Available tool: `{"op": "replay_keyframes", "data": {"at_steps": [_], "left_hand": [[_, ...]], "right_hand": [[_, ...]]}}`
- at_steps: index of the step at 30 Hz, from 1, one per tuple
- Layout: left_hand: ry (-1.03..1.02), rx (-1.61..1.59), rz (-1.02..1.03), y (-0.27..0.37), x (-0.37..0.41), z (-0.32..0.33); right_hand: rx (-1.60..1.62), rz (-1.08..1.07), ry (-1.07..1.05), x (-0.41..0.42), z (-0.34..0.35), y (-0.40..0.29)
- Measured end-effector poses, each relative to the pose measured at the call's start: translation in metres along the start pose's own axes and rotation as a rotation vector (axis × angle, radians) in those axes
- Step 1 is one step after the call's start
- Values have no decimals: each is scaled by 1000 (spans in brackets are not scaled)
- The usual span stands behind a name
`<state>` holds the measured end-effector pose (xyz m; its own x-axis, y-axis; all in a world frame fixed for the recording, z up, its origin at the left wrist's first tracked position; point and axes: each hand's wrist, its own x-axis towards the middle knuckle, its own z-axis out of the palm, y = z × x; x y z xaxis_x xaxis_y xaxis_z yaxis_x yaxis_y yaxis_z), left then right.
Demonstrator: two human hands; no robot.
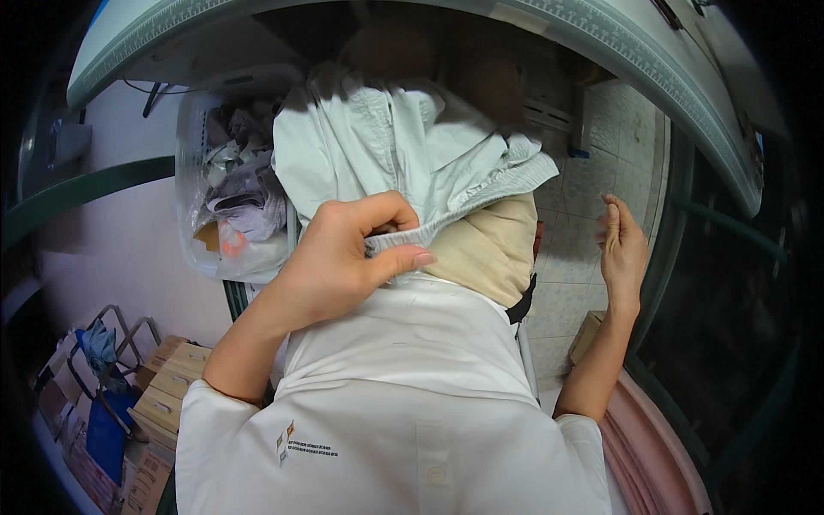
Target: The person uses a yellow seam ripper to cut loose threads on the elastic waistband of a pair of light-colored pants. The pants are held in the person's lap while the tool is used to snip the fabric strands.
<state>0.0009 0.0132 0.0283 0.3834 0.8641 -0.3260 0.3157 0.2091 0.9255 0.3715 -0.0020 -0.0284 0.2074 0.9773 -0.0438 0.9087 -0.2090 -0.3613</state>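
My left hand [347, 257] pinches the gathered elastic waistband [444, 225] of a pale grey-white garment [380, 141] between thumb and fingers. The garment lies in folds across my lap, its far part in shadow beneath the table edge. Under it shows beige cloth [492, 244] over my thighs. Off to the right, away from the garment, my right hand [621, 244] is raised above the tiled floor. Its fingers are partly blurred and turned from view, and nothing can be seen in it.
A table edge with a printed ruler scale [599, 38] arches across in front. On the left stands a translucent plastic basket [193, 238] with crumpled grey fabric [248, 199] and plastic bags. Wooden drawers [170, 389] sit behind at lower left. Pink fabric [650, 438] is at lower right.
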Motion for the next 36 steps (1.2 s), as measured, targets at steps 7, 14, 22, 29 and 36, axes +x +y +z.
{"op": "replay_keyframes", "data": {"at_steps": [7, 14, 22, 29, 36], "left_hand": [[196, 704, 560, 0, 8, 8], [556, 906, 702, 7, -29, -25], [889, 695, 836, 44, -59, -49], [747, 503, 662, -67, 6, 7], [774, 404, 707, -63, 12, 10]], "right_hand": [[278, -328, -30, -22, 10, -107], [138, -201, 409, 28, 36, -96], [540, -368, 772, 10, -79, -84], [-70, 21, -71, -1, 7, -16], [1024, 9, -457, -36, -16, -108]]}}
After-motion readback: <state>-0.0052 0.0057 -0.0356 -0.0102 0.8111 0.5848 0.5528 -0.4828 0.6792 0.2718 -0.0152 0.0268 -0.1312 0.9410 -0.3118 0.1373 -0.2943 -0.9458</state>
